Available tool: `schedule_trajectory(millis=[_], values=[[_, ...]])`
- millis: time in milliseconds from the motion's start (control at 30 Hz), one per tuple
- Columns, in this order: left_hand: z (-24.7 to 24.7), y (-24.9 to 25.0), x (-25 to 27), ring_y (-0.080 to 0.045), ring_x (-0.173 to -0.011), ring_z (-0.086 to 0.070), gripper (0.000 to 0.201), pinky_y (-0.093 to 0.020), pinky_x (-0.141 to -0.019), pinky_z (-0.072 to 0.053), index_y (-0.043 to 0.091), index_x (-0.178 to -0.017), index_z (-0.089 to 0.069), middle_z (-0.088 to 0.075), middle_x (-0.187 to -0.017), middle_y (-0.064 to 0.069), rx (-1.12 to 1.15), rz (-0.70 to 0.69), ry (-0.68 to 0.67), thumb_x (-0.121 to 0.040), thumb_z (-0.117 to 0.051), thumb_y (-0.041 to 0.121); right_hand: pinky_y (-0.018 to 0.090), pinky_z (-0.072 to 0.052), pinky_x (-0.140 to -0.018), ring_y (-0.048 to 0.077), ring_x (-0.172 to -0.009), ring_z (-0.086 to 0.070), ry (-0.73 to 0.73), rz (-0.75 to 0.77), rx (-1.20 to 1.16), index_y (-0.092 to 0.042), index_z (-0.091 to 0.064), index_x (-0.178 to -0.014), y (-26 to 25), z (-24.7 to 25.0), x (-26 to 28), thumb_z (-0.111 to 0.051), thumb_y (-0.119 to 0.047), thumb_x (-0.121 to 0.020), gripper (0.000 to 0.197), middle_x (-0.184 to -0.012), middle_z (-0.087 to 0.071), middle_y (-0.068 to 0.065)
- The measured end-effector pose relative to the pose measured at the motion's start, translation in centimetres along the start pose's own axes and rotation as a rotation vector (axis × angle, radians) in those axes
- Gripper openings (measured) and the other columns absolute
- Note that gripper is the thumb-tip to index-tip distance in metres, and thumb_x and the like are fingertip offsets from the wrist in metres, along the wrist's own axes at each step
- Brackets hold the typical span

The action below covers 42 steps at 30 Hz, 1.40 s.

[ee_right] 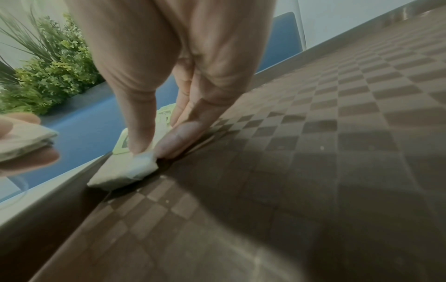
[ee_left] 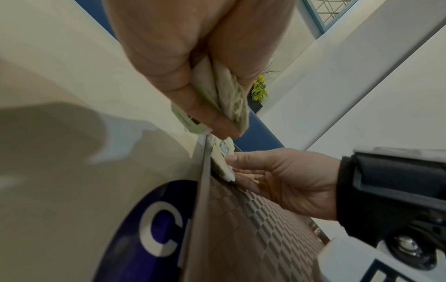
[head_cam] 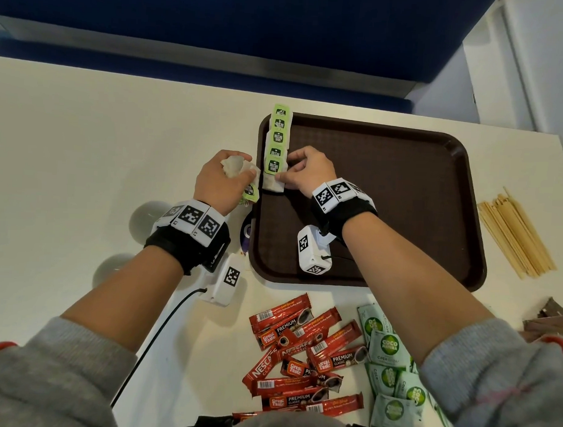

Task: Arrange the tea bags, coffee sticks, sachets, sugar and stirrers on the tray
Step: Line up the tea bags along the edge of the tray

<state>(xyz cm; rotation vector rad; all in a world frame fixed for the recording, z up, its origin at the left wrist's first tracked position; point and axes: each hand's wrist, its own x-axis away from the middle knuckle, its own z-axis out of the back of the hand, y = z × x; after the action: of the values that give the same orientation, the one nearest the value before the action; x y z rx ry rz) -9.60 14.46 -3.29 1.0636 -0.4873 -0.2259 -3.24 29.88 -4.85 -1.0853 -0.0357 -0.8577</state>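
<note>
Lying in an overlapping column along the left rim of the brown tray (head_cam: 402, 201), a little above the middle of the head view, the tea bags (head_cam: 277, 143) show their green tags face up, the topmost poking past the tray's far corner onto the table (head_cam: 84, 142). The right hand (head_cam: 307, 174) sits just right of the column's lower end, its thumb and fingers pinching the nearest tea bag (ee_right: 125, 173) of the row against the tray floor; the right wrist view shows a fingertip (ee_right: 142, 145) pressing the white pouch where floor meets rim. The left hand (head_cam: 219, 182), just left of the tray rim and apart from it, is curled round a small bunch of spare tea bags (ee_left: 229, 95), one green tag hanging out below the fingers. A blue round sticker (ee_left: 154, 229) lies on the table beside the rim, below the left hand. In the lower middle of the head view a loose heap of red coffee sticks (head_cam: 304, 351) lies on the table below the tray, with pale green sachets (head_cam: 389, 370) just to its right, partly under the right forearm. At the right edge, well apart from the tray, wooden stirrers (head_cam: 515, 237) lie in a fanned bundle, and some dark brown packets (head_cam: 547, 318) show at the lower right edge. Both wrists carry black straps with white marker blocks, and a cable trails from the left one.
</note>
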Motion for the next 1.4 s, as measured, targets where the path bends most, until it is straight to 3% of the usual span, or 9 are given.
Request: schedule_trajectory(millis=[100, 167, 367, 600, 833, 1000, 1167, 1267, 1400], values=[[-0.1, 0.0, 0.0, -0.016, -0.086, -0.059, 0.017, -0.03, -0.081, -0.05, 0.021, -0.102, -0.062, -0.062, -0.097, 0.001, 0.002, 0.003, -0.003, -0.086, -0.066, 0.018, 0.035, -0.058, -0.08, 0.013, -0.073, -0.067, -0.001, 0.007, 0.018, -0.016, -0.057, -0.1, 0.0, -0.1, 0.0, -0.082, -0.011, -0.069, 0.04, -0.071, -0.064, -0.004], [-0.1, -0.1, -0.1, -0.016, -0.087, -0.059, 0.019, -0.03, -0.082, -0.05, 0.02, -0.104, -0.063, -0.062, -0.098, 0.002, -0.012, 0.004, -0.005, -0.086, -0.066, 0.018, 0.037, -0.057, -0.082, 0.014, -0.076, -0.068, 0.001, 0.014, 0.03, -0.018, -0.057, -0.098, 0.0, -0.1, 0.0, -0.082, -0.011, -0.069, 0.039, -0.071, -0.065, -0.003], [-0.2, -0.4, -0.2, -0.015, -0.088, -0.057, 0.021, -0.026, -0.08, -0.046, 0.018, -0.106, -0.064, -0.062, -0.1, 0.002, -0.023, -0.001, -0.004, -0.085, -0.066, 0.019, 0.032, -0.058, -0.077, 0.01, -0.066, -0.065, 0.003, 0.043, 0.022, -0.013, -0.06, -0.097, 0.1, 0.0, 0.0, -0.079, -0.006, -0.072, 0.033, -0.068, -0.064, -0.003], [-0.4, -0.4, -0.2, -0.016, -0.089, -0.058, 0.023, -0.028, -0.081, -0.048, 0.018, -0.107, -0.064, -0.062, -0.099, 0.002, -0.033, -0.001, -0.011, -0.084, -0.067, 0.02, 0.023, -0.058, -0.066, 0.009, -0.06, -0.062, 0.006, 0.06, 0.012, -0.007, -0.062, -0.099, 0.2, 0.3, -0.1, -0.077, -0.004, -0.074, 0.03, -0.068, -0.063, 0.0], [-0.6, -0.3, -0.1, -0.016, -0.087, -0.059, 0.026, -0.032, -0.082, -0.051, 0.018, -0.106, -0.064, -0.062, -0.095, 0.002, -0.001, -0.016, -0.01, -0.081, -0.072, 0.022, 0.025, -0.058, -0.068, 0.013, -0.066, -0.066, 0.041, 0.082, 0.018, -0.015, -0.061, -0.093, 0.0, 1.0, 0.5, -0.074, -0.024, -0.08, 0.019, -0.075, -0.065, 0.0], [-0.7, 0.0, 0.6, -0.021, -0.086, -0.065, 0.026, -0.041, -0.084, -0.055, 0.032, -0.086, -0.059, -0.064, -0.089, 0.003, 0.069, -0.016, -0.048, -0.073, -0.081, 0.025, 0.026, -0.058, -0.071, 0.011, -0.07, -0.066, -0.191, 0.118, -0.034, -0.014, -0.066, -0.092, -1.0, 1.3, 1.8, -0.065, -0.039, -0.085, 0.026, -0.083, -0.066, -0.001], [-0.5, 0.3, 1.2, -0.015, -0.078, -0.059, 0.035, -0.036, -0.076, -0.054, 0.034, -0.083, -0.053, -0.06, -0.082, 0.008, 0.104, -0.075, -0.115, -0.07, -0.083, 0.022, 0.016, -0.053, -0.063, 0.0, -0.063, -0.064, -0.372, 0.167, -0.1, -0.013, -0.067, -0.088, -1.9, 1.9, 2.8, -0.067, -0.022, -0.086, 0.009, -0.079, -0.066, 0.0], [-0.4, 0.4, 1.6, -0.013, -0.075, -0.058, 0.036, -0.03, -0.07, -0.052, 0.034, -0.085, -0.052, -0.058, -0.083, 0.008, 0.117, -0.103, -0.171, -0.071, -0.083, 0.02, 0.017, -0.053, -0.064, 0.006, -0.071, -0.065, -0.417, 0.165, -0.135, -0.016, -0.067, -0.081, -2.2, 2.2, 3.0, -0.068, -0.013, -0.085, 0.005, -0.081, -0.067, 0.002], [-0.5, 0.7, 1.8, -0.01, -0.067, -0.055, 0.027, -0.023, -0.061, -0.047, 0.029, -0.083, -0.053, -0.057, -0.077, 0.007, 0.123, -0.085, -0.183, -0.076, -0.079, 0.024, 0.019, -0.053, -0.063, 0.013, -0.075, -0.063, -0.415, 0.154, -0.184, -0.011, -0.065, -0.08, -2.1, 2.5, 3.1, -0.064, -0.005, -0.086, 0.008, -0.084, -0.066, 0.007]])
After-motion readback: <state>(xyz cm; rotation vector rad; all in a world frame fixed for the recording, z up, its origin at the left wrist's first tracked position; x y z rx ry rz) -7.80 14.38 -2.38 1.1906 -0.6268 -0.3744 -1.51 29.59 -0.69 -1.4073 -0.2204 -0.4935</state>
